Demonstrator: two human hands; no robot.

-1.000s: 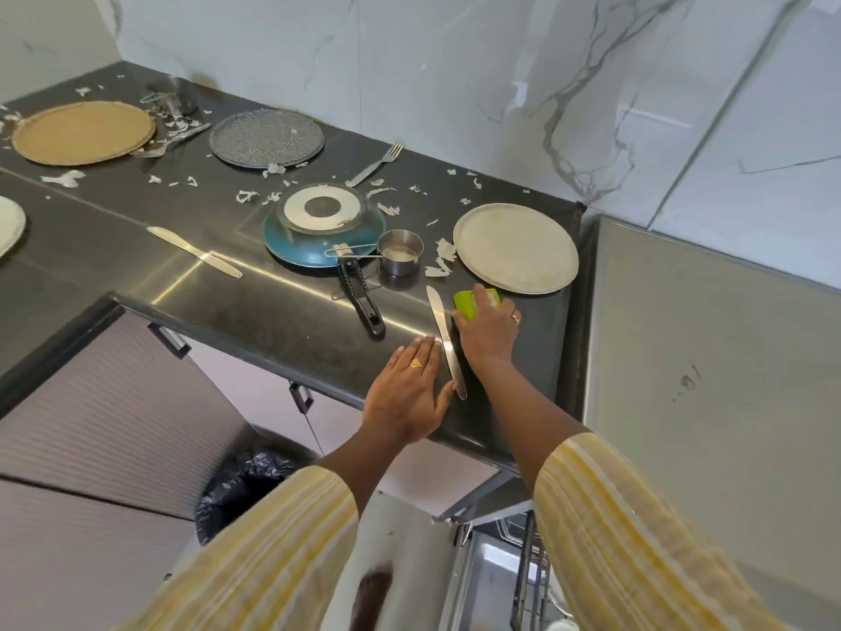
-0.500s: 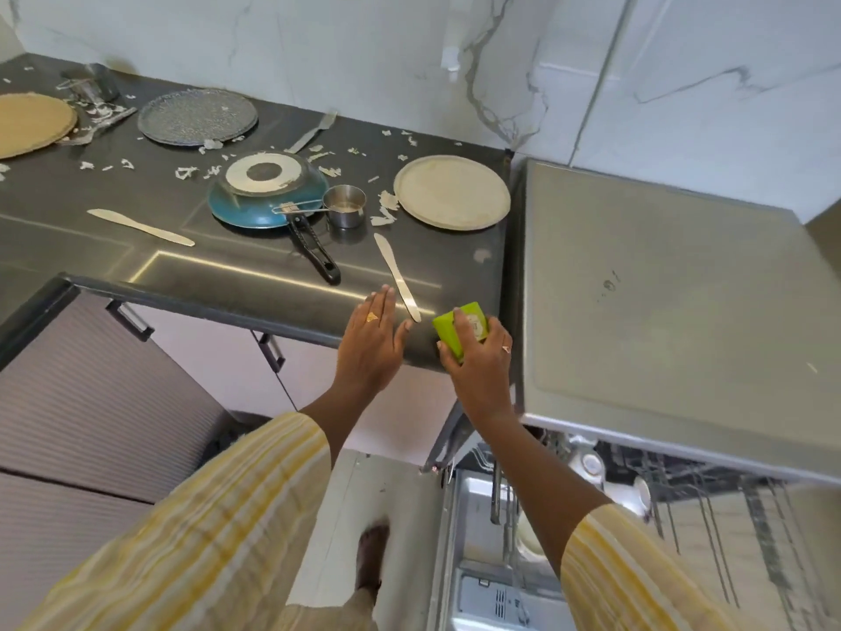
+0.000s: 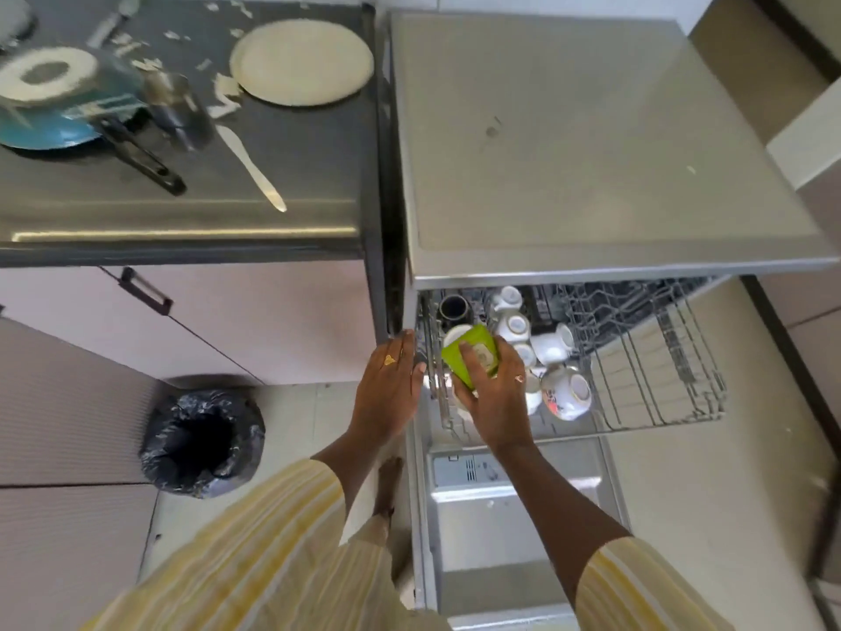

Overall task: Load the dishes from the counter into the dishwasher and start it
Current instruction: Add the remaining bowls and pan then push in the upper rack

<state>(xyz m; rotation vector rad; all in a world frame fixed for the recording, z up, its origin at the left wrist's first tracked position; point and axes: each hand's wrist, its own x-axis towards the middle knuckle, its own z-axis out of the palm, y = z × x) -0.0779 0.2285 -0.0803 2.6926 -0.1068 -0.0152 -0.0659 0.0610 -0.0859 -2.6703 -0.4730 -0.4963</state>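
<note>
The grey steel-topped dishwasher (image 3: 591, 152) stands open just right of the dark stone bench (image 3: 309, 175). Its door (image 3: 509, 553) is folded down and its upper wire rack (image 3: 660, 357) is pulled out. A round cream plate (image 3: 302, 61) lies at the bench's far right corner.

Both arms, in yellow-striped sleeves, reach forward and down over the door. The left hand (image 3: 391, 384) is flat, palm down, with fingers straight and together, and it holds nothing. Its fingertips are at the rack's left rail (whether they touch it I cannot tell).

The right hand (image 3: 493, 393) curls over the lime-green square-sided cup (image 3: 459, 359), fingers across its upper face. It grips the cup above the rack's left front part, just beside a cluster of white ceramic cups (image 3: 569, 393). The green cup is tilted, its long axis running from near right to far left. Which end is its mouth I cannot tell.
</note>
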